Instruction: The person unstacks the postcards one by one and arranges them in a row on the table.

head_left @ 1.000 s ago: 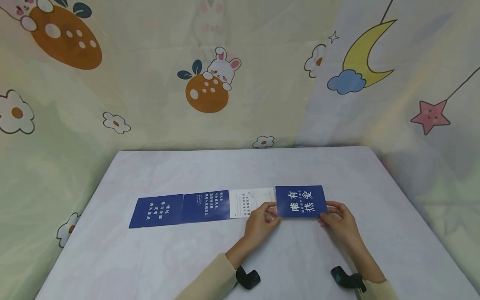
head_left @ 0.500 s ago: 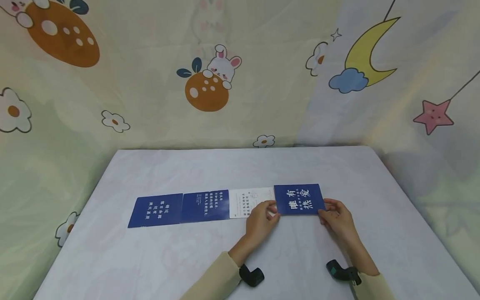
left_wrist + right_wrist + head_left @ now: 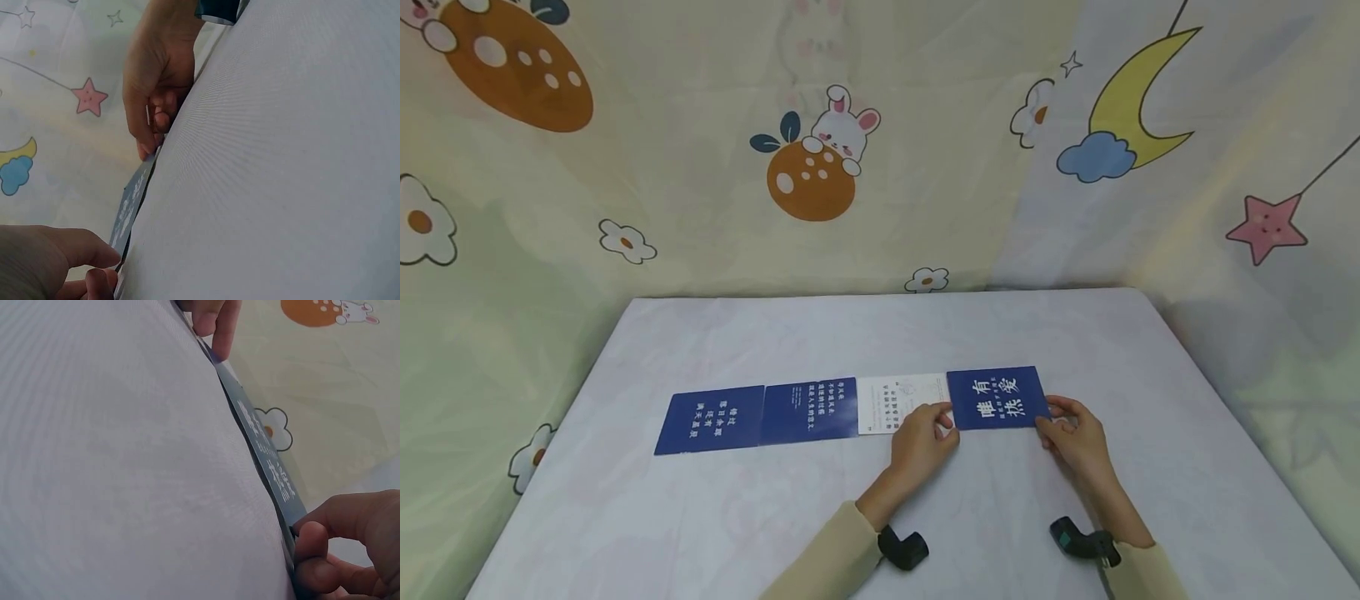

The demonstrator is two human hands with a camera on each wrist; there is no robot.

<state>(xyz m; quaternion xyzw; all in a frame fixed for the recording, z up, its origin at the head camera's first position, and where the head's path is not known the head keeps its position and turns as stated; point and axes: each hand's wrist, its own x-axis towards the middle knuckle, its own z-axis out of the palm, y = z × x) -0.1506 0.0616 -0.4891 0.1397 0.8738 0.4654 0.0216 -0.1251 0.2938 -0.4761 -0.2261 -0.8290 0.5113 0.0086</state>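
A blue card point(image 3: 962, 398) with large white characters lies at the right end of a row in the head view. My right hand point(image 3: 1081, 442) pinches its right edge between thumb and fingers. At the card's near left corner, my left hand point(image 3: 919, 446) holds the edge with thumb and fingertips, partly covering the white printed card point(image 3: 880, 408) beside it. The right wrist view shows the blue card point(image 3: 253, 428) nearly edge-on, low over the tabletop, stretched between both hands. In the left wrist view, my left fingers point(image 3: 94, 250) sit at one end of it.
Two more blue cards, one in the middle left point(image 3: 790, 417) and one at the far left point(image 3: 700, 425), continue the row edge to edge. A white cloth covers the table point(image 3: 737, 525). Behind it hangs a cartoon-printed curtain point(image 3: 700, 125).
The blue card at the right end has shifted slightly left and now sits against the white card's edge. My right hand has moved a little left with it; the left hand stays nearly in place.
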